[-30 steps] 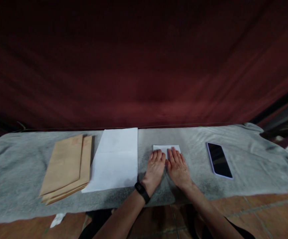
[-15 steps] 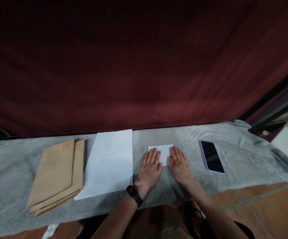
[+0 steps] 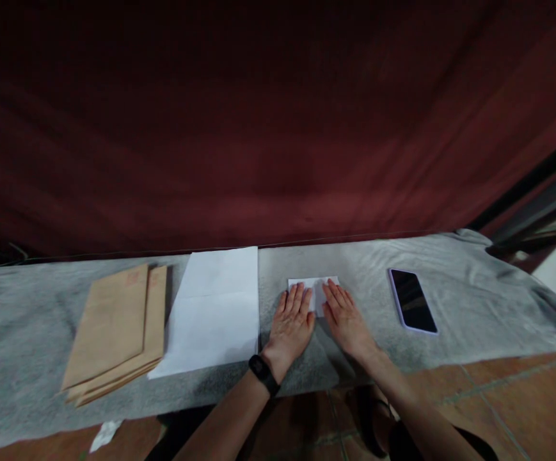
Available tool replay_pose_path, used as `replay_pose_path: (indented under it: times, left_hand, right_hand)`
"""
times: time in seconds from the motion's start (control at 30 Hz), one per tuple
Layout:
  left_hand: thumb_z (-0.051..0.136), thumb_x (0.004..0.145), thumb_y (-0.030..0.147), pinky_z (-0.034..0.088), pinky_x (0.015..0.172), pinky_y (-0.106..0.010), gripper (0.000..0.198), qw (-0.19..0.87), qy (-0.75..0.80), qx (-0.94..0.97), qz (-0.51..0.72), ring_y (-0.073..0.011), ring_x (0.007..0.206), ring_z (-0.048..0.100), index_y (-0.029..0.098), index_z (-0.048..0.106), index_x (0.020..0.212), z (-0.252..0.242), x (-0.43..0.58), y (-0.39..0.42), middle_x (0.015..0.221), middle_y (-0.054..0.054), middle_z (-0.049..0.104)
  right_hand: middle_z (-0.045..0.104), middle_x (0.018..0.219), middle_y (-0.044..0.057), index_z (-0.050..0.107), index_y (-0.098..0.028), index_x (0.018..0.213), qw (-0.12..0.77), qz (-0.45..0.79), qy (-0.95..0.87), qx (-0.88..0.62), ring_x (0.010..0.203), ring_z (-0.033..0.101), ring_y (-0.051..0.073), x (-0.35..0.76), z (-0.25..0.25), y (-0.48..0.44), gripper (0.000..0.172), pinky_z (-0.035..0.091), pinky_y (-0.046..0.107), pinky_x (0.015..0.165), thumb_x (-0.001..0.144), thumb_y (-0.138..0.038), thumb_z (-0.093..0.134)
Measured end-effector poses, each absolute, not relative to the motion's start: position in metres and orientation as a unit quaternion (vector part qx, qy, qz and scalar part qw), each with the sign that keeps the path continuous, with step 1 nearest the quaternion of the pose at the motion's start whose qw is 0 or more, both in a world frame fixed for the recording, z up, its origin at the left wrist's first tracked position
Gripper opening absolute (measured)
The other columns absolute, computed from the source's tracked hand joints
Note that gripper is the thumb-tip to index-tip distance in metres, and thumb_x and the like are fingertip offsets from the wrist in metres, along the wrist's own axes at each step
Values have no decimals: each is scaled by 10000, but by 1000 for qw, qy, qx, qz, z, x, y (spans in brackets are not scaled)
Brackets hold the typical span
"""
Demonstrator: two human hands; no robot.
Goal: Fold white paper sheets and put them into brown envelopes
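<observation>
A small rectangle of white paper (image 3: pixel 319 296), apparently folded, lies flat on the grey cloth. My left hand (image 3: pixel 291 320) rests palm down over its left part, fingers stretched out, with a dark band on the wrist. Palm down as well, my right hand (image 3: pixel 345 319) lies on the right part of the paper, its fingers extended. Both hands cover the paper's sides and lower corners. Left of my hands are larger white sheets (image 3: pixel 215 314) with a crease across them.
Brown envelopes (image 3: pixel 109 320) lie in a stack at the left. A phone (image 3: pixel 413 301) in a purple case lies to the right, screen up. Grey cloth (image 3: pixel 479 301) covers the surface, a dark red curtain (image 3: pixel 278 160) hangs behind, and tiled floor (image 3: pixel 512 397) shows in front.
My right hand has slid slightly left over the small paper, and the paper's right corner now shows. My left hand stays on it. The whole view has shifted a little.
</observation>
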State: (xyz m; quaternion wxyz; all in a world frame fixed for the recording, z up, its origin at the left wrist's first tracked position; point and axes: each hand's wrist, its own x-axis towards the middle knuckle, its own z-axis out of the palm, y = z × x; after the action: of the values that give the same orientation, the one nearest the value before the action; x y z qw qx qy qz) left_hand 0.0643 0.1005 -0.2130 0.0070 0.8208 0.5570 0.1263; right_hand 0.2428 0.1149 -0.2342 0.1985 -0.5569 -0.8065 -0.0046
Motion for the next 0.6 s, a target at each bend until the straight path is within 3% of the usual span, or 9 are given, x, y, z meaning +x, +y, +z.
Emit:
replay_pose_path:
  times: [0.2, 0.3, 0.6]
  left_hand:
    - [439, 972, 336, 276, 1195, -487, 609, 41, 594, 788, 156, -304, 1501, 160, 72, 313, 1506, -208, 64, 102, 1611, -202, 206]
    - [435, 971, 309, 309, 1183, -478, 607, 83, 609, 768, 180, -302, 1495, 192, 55, 296, 1505, -207, 64, 105, 1606, -216, 220]
    - [406, 891, 85, 338, 1189, -430, 567, 180, 607, 705, 319, -207, 1469, 293, 197, 413, 1447, -201, 71, 106, 1596, -82, 311]
  right_hand:
    - [380, 1555, 142, 419, -118, 1476, 170, -4, -818, -549, 1439, 338, 259, 235, -237, 111, 500, 301, 457, 1167, 1023, -314, 339]
    - [367, 1558, 163, 437, -104, 1462, 179, -15, -805, -566, 1441, 331, 286, 239, -239, 112, 508, 326, 480, 1149, 1020, -344, 365]
    - [353, 1566, 158, 400, -124, 1486, 199, -20, -800, -566, 1439, 331, 297, 240, -243, 112, 523, 329, 514, 1146, 1020, -359, 360]
